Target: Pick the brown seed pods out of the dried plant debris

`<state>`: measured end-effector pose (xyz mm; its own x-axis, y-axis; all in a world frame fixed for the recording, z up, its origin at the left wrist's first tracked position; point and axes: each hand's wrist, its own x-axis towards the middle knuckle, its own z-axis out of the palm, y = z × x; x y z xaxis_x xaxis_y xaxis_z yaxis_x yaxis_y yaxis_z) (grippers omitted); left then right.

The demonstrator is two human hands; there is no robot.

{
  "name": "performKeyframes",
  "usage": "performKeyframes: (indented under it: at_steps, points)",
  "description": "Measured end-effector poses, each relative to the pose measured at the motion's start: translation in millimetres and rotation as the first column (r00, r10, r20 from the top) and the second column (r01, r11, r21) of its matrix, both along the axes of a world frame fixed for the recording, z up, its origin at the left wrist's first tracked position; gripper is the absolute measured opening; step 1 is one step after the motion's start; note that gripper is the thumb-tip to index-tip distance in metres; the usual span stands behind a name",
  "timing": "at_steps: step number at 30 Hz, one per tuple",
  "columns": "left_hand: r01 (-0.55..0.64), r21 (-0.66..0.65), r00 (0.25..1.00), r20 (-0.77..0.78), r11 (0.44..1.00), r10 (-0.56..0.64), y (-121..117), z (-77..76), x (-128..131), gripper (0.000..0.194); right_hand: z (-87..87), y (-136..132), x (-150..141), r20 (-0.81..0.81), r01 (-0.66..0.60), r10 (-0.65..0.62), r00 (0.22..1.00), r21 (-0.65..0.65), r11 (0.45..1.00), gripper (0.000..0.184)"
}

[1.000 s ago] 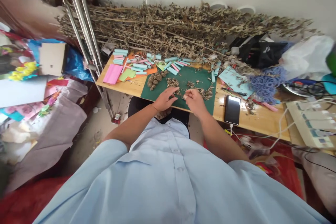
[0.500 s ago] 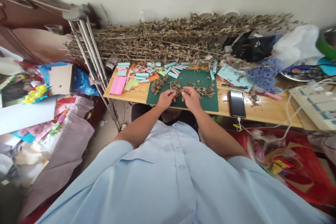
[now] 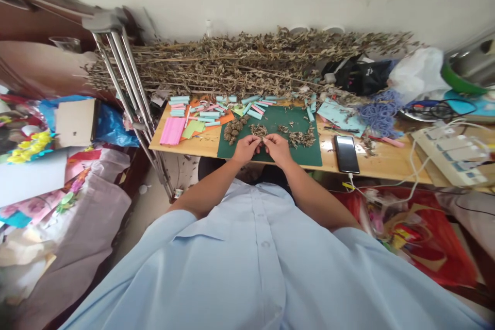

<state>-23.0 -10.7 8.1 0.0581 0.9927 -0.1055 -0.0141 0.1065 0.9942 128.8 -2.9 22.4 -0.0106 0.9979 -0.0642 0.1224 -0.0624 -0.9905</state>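
Observation:
Over the near edge of a green cutting mat (image 3: 301, 154), my left hand (image 3: 246, 148) and my right hand (image 3: 277, 149) meet, fingertips pinched close together. Between them seems to be a bit of dried leaf, mostly covered by the fingers. Just beyond the fingertips lies a small heap of dried leaves (image 3: 258, 130). A cluster of rolled brown leaf balls (image 3: 234, 130) sits on the mat to the left. Loose dried leaves (image 3: 302, 137) are scattered on its right side.
Long dried plant stalks (image 3: 216, 62) line the back. Coloured paper rolls (image 3: 209, 113) and pink paper (image 3: 172, 130) lie left; a charging phone (image 3: 346, 153), purple yarn (image 3: 381, 111) and a power strip (image 3: 450, 154) lie right. A metal crutch (image 3: 127, 77) leans at the table's left end.
My right hand has moved left and its fingertips now meet those of my left hand. The view has shifted slightly.

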Motion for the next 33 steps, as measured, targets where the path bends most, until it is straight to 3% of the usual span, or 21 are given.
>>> performKeyframes:
  at_steps: [8,18,25,28,33]
  points:
    - [-0.069,-0.055,0.994,0.081,0.996,0.073,0,0.1,2,0.024,8.8,3,1,-0.030,0.016,-0.020,0.999,-0.120,0.993,0.032]
    - [-0.094,-0.065,0.992,0.083,0.993,0.100,8,-1.6,-5,0.024,11.8,13,3,-0.075,0.024,-0.032,0.997,-0.110,0.994,0.032]
    - [-0.088,-0.116,0.978,0.180,0.989,0.108,6,-0.5,-10,0.025,12.2,18,5,0.059,0.044,-0.046,0.997,0.024,0.999,0.023]
    - [-0.066,-0.132,0.971,0.218,0.989,0.094,6,1.2,-10,0.028,12.5,18,2,0.139,0.052,-0.060,0.988,0.058,0.997,0.029]
    - [-0.027,-0.151,0.973,0.222,0.988,0.060,8,2.2,-11,0.032,16.3,15,-4,0.090,0.024,-0.028,0.996,0.054,0.998,0.037]
